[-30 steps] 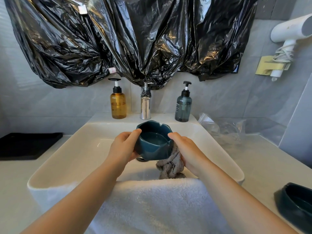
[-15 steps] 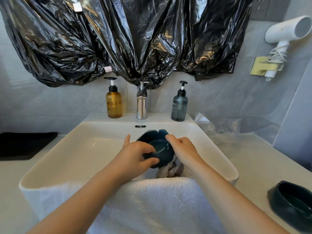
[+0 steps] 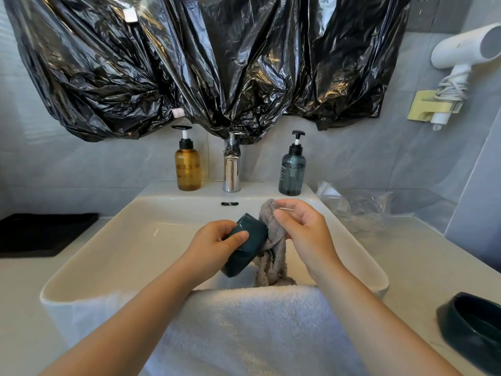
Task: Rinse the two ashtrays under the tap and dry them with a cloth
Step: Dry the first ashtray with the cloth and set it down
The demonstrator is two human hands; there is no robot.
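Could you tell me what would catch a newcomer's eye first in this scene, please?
The crumpled black plastic sheet draped across the wall above the tap dominates. Below it, over the white sink, the left hand grips a dark teal ashtray while the right hand pinches a grey cloth beside it.

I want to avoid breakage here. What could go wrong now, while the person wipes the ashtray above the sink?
The left hand grips the ashtray, tipped on its side, above the hard sink; if wet, it may slip and chip.
The grey cloth, pinched by the right hand, hangs into the sink and may soak up any water there.
The second ashtray sits on the counter near the right forearm; an elbow might knock it.
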